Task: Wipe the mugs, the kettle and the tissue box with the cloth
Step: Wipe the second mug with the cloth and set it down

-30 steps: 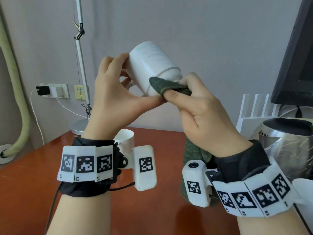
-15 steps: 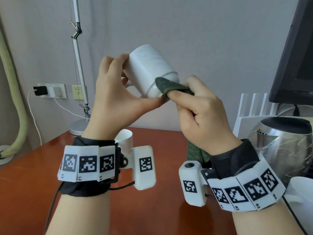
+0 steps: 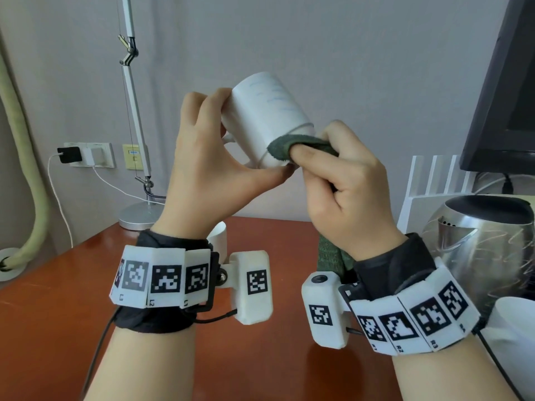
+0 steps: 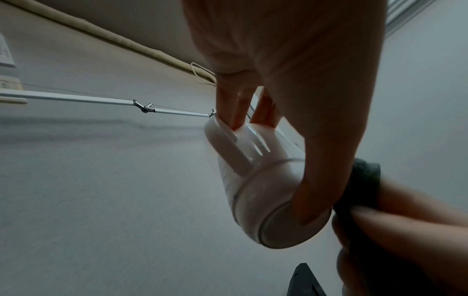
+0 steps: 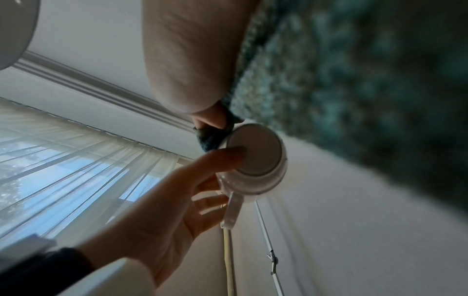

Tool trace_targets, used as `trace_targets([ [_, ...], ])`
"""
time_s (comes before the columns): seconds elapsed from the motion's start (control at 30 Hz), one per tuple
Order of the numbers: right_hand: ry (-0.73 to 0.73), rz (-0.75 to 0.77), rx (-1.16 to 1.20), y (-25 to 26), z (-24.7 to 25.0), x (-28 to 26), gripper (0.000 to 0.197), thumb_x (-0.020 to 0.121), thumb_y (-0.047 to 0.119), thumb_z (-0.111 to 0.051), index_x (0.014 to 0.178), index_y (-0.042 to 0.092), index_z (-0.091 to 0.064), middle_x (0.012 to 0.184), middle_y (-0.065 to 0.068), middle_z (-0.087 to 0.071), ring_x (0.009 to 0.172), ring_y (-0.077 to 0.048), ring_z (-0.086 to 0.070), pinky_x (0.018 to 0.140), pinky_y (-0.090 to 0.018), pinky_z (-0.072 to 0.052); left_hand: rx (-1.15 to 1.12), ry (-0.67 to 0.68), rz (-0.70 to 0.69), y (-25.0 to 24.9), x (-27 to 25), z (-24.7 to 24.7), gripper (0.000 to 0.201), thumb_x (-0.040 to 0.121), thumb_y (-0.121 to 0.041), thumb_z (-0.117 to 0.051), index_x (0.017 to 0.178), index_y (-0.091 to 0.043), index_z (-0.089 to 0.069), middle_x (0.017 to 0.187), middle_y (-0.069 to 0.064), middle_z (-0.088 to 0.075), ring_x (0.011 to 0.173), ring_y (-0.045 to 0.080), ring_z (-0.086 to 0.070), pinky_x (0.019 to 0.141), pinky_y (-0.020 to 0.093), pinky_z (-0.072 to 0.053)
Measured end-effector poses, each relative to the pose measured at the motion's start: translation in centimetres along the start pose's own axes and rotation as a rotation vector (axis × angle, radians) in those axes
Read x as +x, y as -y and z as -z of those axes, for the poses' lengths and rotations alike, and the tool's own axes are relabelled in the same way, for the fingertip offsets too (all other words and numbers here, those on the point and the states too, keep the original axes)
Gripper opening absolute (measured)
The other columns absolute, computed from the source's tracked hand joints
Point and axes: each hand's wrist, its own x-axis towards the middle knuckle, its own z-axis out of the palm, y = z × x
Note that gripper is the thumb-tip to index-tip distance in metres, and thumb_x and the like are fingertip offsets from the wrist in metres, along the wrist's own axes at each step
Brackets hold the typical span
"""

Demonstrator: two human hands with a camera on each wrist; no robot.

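Observation:
My left hand [image 3: 214, 157] holds a white mug [image 3: 269, 117] up in the air above the table, tilted with its base toward me. The fingers grip its far end near the handle and the thumb presses on the base [image 5: 253, 149]. My right hand [image 3: 333, 175] pinches a dark green cloth [image 3: 285, 144] against the mug's side near the base; the rest of the cloth [image 3: 328, 253] hangs under the wrist. In the left wrist view the mug [image 4: 253, 180] shows its handle, with the cloth [image 4: 364, 180] to its right. A steel kettle [image 3: 480, 241] stands at the right.
Behind my left wrist a second white mug [image 3: 218, 235] stands on the red-brown table [image 3: 58, 299], and a white rim [image 3: 515, 314] shows at the lower right. A lamp stand [image 3: 136, 212], wall sockets, a white rack [image 3: 434, 180] and a dark monitor [image 3: 509, 96] line the back.
The cloth in my right hand has slid slightly along the mug's side near the base. The mug has stayed raised in my left hand with little shift.

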Motion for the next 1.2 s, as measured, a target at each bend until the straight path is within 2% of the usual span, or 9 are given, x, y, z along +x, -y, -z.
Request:
trace_targets([
  [0.13,-0.079,-0.049,-0.014,-1.2,0.2,-0.1,0.033,0.082,-0.007,-0.047,0.099,0.004,-0.073,0.079,-0.001,-0.036,0.060,-0.023,-0.041,0.049,-0.031,-0.032,-0.022,-0.023,0.013,0.0,0.1,0.4,0.095,0.054,-0.050,-0.084,0.130,-0.003,-0.051,0.114,0.001,-0.041,0.102,-0.007,-0.045,0.083,0.001,-0.041],
  [0.3,-0.122,-0.111,0.073,-1.4,-0.2,-0.5,0.030,0.087,-0.008,-0.047,0.103,-0.001,-0.071,0.080,0.000,-0.039,0.065,-0.015,-0.040,0.056,-0.027,-0.031,-0.094,-0.050,0.096,-0.2,0.0,0.4,0.090,0.055,-0.035,-0.094,0.129,-0.007,-0.051,0.118,0.002,-0.043,0.102,-0.002,-0.050,0.080,0.002,-0.043],
  [0.47,-0.068,-0.032,0.102,-1.1,-0.5,-0.5,0.028,0.086,-0.009,-0.050,0.100,-0.002,-0.072,0.082,-0.001,-0.042,0.065,-0.015,-0.041,0.057,-0.025,-0.031,-0.215,-0.056,0.200,-0.3,0.0,0.5,0.087,0.052,-0.034,-0.097,0.122,-0.023,-0.048,0.128,0.002,-0.049,0.107,-0.002,-0.053,0.080,0.005,-0.045],
  [0.63,-0.138,-0.134,0.141,-2.3,0.1,-0.7,0.026,0.089,-0.008,-0.049,0.099,-0.002,-0.071,0.080,0.006,-0.039,0.065,-0.010,-0.038,0.059,-0.023,-0.030,-0.380,-0.066,0.288,-0.5,-0.1,0.5,0.079,0.048,-0.045,-0.086,0.116,-0.032,-0.047,0.125,-0.001,-0.055,0.114,0.004,-0.057,0.091,0.028,-0.056],
  [0.73,-0.125,-0.144,0.216,-1.8,-0.1,-0.4,0.026,0.092,-0.004,-0.047,0.102,-0.002,-0.070,0.081,0.009,-0.038,0.067,-0.005,-0.040,0.062,-0.018,-0.031,-0.387,-0.055,0.289,-0.4,-0.1,0.4,0.077,0.049,-0.045,-0.084,0.115,-0.032,-0.047,0.122,-0.004,-0.054,0.114,0.004,-0.057,0.093,0.035,-0.056],
  [0.8,-0.114,-0.141,0.256,-1.5,-0.1,-0.3,0.025,0.093,0.000,-0.046,0.101,-0.002,-0.070,0.081,0.011,-0.038,0.067,-0.006,-0.042,0.062,-0.019,-0.032,-0.375,-0.039,0.280,-0.2,-0.1,0.5,0.081,0.049,-0.046,-0.084,0.119,-0.029,-0.046,0.124,-0.002,-0.053,0.114,0.005,-0.057,0.094,0.033,-0.055],
  [0.97,-0.069,-0.094,0.255,-1.0,-0.1,-0.2,0.024,0.091,-0.003,-0.047,0.098,-0.003,-0.070,0.081,0.007,-0.040,0.066,-0.012,-0.042,0.060,-0.023,-0.033,-0.262,0.001,0.156,-0.2,-0.2,0.8,0.080,0.050,-0.046,-0.083,0.118,-0.030,-0.043,0.129,0.004,-0.046,0.112,0.000,-0.051,0.084,0.008,-0.046],
  [1.1,-0.037,-0.075,0.232,-1.0,-0.2,-0.2,0.026,0.087,-0.009,-0.050,0.100,-0.001,-0.071,0.082,0.000,-0.043,0.066,-0.015,-0.043,0.058,-0.025,-0.033,-0.186,0.004,0.082,0.0,-0.3,0.6,0.086,0.053,-0.037,-0.090,0.124,-0.017,-0.046,0.125,0.003,-0.044,0.107,-0.001,-0.049,0.085,0.007,-0.044],
  [1.2,-0.048,-0.200,0.425,-1.4,0.1,-0.2,0.024,0.090,-0.007,-0.050,0.100,0.004,-0.069,0.075,0.010,-0.042,0.065,-0.005,-0.042,0.060,-0.019,-0.032,-0.240,0.018,0.116,0.3,-0.2,0.9,0.082,0.051,-0.038,-0.088,0.121,-0.027,-0.046,0.128,0.005,-0.047,0.110,-0.001,-0.052,0.087,0.010,-0.046],
])
